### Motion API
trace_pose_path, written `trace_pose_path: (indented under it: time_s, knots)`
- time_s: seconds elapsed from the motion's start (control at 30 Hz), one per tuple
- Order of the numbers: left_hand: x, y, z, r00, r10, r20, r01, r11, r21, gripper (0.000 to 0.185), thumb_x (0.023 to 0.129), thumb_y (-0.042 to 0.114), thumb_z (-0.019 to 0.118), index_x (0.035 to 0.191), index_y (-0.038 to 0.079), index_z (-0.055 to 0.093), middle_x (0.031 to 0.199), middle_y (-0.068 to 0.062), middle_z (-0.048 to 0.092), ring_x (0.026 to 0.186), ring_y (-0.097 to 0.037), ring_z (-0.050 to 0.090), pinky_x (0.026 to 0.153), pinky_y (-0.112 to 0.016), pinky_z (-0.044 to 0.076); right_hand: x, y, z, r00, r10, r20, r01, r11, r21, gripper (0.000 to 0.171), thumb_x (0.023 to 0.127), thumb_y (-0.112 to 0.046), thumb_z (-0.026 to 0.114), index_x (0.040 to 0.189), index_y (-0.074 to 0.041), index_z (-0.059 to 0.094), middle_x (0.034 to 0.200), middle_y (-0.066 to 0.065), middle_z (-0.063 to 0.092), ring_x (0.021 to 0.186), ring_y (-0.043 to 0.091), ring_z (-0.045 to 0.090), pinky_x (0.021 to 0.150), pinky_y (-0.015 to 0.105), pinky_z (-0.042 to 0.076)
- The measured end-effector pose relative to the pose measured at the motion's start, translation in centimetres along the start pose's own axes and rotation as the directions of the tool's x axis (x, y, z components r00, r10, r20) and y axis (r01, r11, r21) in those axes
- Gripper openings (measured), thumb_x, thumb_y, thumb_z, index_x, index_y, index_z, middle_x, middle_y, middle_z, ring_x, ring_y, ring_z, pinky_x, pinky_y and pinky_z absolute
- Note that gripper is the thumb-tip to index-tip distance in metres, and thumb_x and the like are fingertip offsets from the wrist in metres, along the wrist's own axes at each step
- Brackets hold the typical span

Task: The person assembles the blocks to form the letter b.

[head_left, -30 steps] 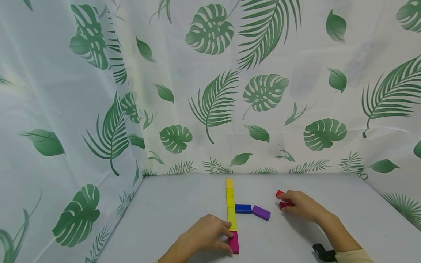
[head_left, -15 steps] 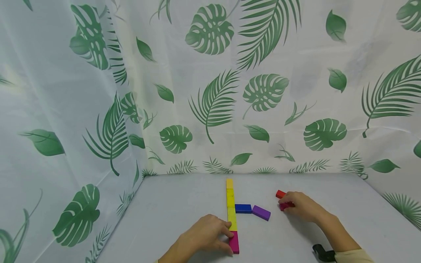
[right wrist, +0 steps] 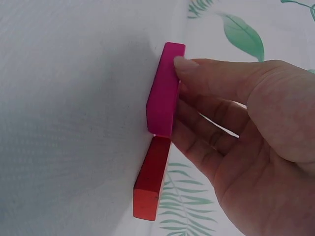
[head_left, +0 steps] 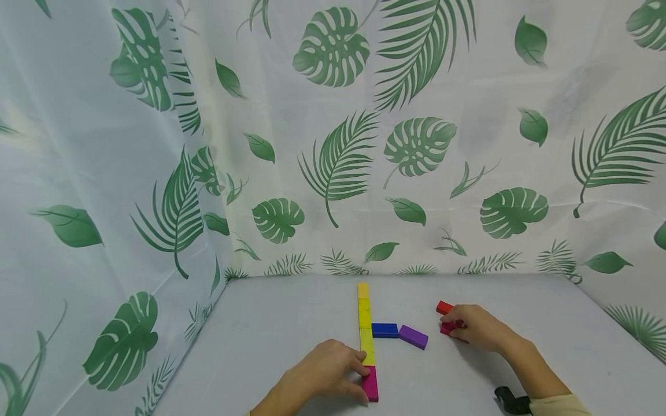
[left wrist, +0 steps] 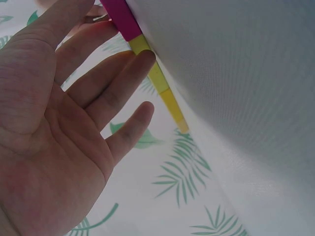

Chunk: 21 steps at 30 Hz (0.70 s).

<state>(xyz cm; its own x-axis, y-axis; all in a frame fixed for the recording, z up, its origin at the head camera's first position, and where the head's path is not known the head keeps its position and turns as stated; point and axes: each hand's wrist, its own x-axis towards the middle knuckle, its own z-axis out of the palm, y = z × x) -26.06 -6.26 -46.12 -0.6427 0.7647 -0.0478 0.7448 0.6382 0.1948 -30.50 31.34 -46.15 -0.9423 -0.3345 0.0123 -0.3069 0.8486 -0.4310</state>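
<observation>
My left hand holds a magenta block at the near end of a straight row, with the thumb by its near end and fingertips at its far part. Beyond it, yellow blocks continue the row; in the left wrist view the other fingers reach past the held block. On the right, my right hand pinches a second magenta block between thumb and fingers. A red block lies end to end with it in the right wrist view, close by the fingers.
A blue block extends right from the yellow row. A slanted purple block meets its right end. Near my right sleeve is a black object. Leaf-printed white sheets rise behind and beside the pale table.
My right fingers have come off the red block and drawn slightly nearer me. The right magenta block has turned and shifted a little. My left hand stays put.
</observation>
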Motion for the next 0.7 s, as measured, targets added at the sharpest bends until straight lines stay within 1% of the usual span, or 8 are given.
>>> trace_pose_path:
  time_s: [0.07, 0.13, 0.2, 0.3, 0.33, 0.47, 0.7]
  knots:
    - [0.02, 0.02, 0.02, 1.000, -0.005, 0.002, 0.005, 1.000, 0.000, 0.045, 0.081, 0.058, 0.084, 0.120, 0.037, 0.078, 0.130, 0.014, 0.072, 0.118, -0.001, 0.067, 0.098, -0.024, 0.053, 0.02, -0.02, -0.01, 1.000, 0.001, 0.011, -0.001, 1.000, 0.003, 0.027, 0.088, -0.010, 0.081, 0.115, -0.005, 0.079, 0.112, 0.008, 0.073, 0.101, 0.026, 0.064, 0.091, 0.052, 0.058]
    - [0.03, 0.02, 0.07, 1.000, -0.008, 0.002, 0.008, 1.000, 0.000, 0.045, 0.081, 0.058, 0.084, 0.120, 0.037, 0.078, 0.129, 0.014, 0.072, 0.118, -0.001, 0.067, 0.098, -0.024, 0.053, 0.07, -0.09, -0.02, 1.000, 0.012, 0.024, -0.012, 1.000, 0.013, 0.031, 0.088, -0.014, 0.082, 0.117, -0.003, 0.078, 0.110, 0.005, 0.072, 0.097, 0.021, 0.061, 0.086, 0.044, 0.058]
    - [0.05, 0.00, 0.11, 1.000, -0.012, 0.003, 0.012, 1.000, -0.001, 0.045, 0.081, 0.058, 0.084, 0.120, 0.038, 0.078, 0.129, 0.014, 0.072, 0.118, -0.001, 0.067, 0.098, -0.024, 0.053, 0.09, -0.17, -0.03, 0.999, 0.024, 0.045, -0.025, 0.999, 0.027, 0.037, 0.088, -0.016, 0.083, 0.121, -0.002, 0.076, 0.106, 0.002, 0.071, 0.092, 0.019, 0.058, 0.079, 0.035, 0.055]
    - [0.05, -0.07, 0.15, 1.000, -0.003, -0.004, 0.003, 1.000, 0.005, 0.045, 0.081, 0.058, 0.084, 0.121, 0.038, 0.078, 0.129, 0.014, 0.072, 0.117, -0.001, 0.067, 0.098, -0.023, 0.053, 0.06, -0.34, -0.13, 0.997, 0.034, 0.071, -0.038, 0.998, 0.054, 0.043, 0.087, -0.018, 0.084, 0.125, 0.000, 0.073, 0.104, 0.001, 0.068, 0.088, 0.018, 0.055, 0.070, 0.027, 0.048]
    - [0.05, -0.07, 0.15, 1.000, -0.001, -0.006, 0.001, 1.000, 0.006, 0.045, 0.081, 0.058, 0.084, 0.121, 0.038, 0.078, 0.129, 0.014, 0.072, 0.117, 0.000, 0.067, 0.098, -0.023, 0.053, 0.02, -0.42, -0.15, 0.996, 0.036, 0.077, -0.040, 0.997, 0.061, 0.045, 0.086, -0.017, 0.084, 0.126, 0.000, 0.073, 0.103, 0.002, 0.068, 0.088, 0.018, 0.054, 0.069, 0.026, 0.047]
    - [0.02, -0.04, 0.13, 1.000, -0.004, -0.005, 0.004, 1.000, 0.003, 0.045, 0.081, 0.058, 0.083, 0.121, 0.038, 0.078, 0.130, 0.014, 0.072, 0.116, -0.001, 0.067, 0.097, -0.023, 0.053, 0.05, -0.42, -0.10, 0.996, 0.040, 0.083, -0.046, 0.996, 0.079, 0.049, 0.084, -0.017, 0.087, 0.127, -0.002, 0.072, 0.107, 0.003, 0.069, 0.088, 0.019, 0.055, 0.069, 0.025, 0.049]
    - [-0.01, 0.04, 0.05, 1.000, -0.009, 0.002, 0.009, 1.000, 0.008, 0.046, 0.081, 0.058, 0.083, 0.121, 0.038, 0.078, 0.130, 0.014, 0.072, 0.117, -0.001, 0.067, 0.098, -0.024, 0.053, 0.09, -0.34, -0.10, 0.996, 0.032, 0.089, -0.041, 0.994, 0.097, 0.041, 0.083, -0.016, 0.088, 0.122, -0.010, 0.076, 0.108, 0.001, 0.071, 0.089, 0.019, 0.056, 0.071, 0.027, 0.053]
